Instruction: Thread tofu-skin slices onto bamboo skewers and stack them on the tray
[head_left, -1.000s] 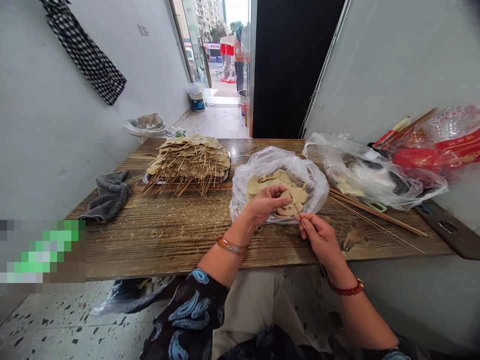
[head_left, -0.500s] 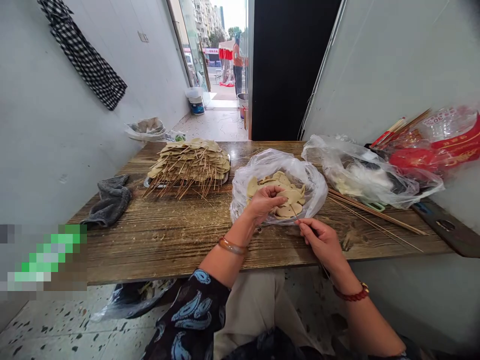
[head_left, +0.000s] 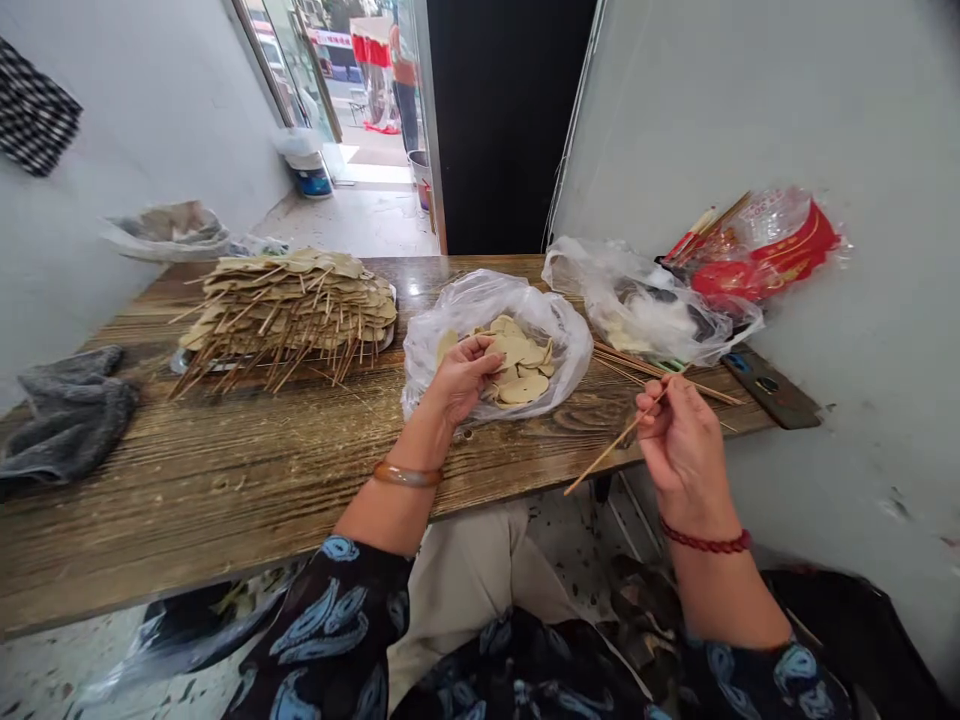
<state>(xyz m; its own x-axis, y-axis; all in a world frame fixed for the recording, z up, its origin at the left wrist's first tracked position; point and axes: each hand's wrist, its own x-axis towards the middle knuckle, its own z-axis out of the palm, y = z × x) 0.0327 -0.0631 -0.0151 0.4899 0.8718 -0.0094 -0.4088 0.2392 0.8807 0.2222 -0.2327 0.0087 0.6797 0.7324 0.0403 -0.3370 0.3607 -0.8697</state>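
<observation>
My left hand (head_left: pixel 463 382) is closed over a clear plastic bag (head_left: pixel 566 335), thumb and fingers pinching the edge of a thin, flat beige slice (head_left: pixel 519 347). More such slices (head_left: pixel 523 389) lie loose in the bag below. To the right, off the table's front edge, my right hand (head_left: pixel 686 430) grips a thin wooden skewer (head_left: pixel 611 450). That skewer slants down to the left, bare along its visible length and apart from the slice. At the left, a tall pile of skewered slices (head_left: pixel 300 300) rests on a metal tray, sticks pointing toward me.
Loose skewers (head_left: pixel 712 388) lie right of the bag, beside another plastic bag (head_left: pixel 637 310) and a dark cleaver-like blade (head_left: pixel 776 392). Red packaging (head_left: pixel 772 260) stands behind them. A grey cloth (head_left: pixel 71 415) lies at the wooden table's (head_left: pixel 300 470) left end.
My right hand has moved right and up, away from my left hand, with a bare skewer now showing. My left hand stays over the bag. The view has swung right and down.
</observation>
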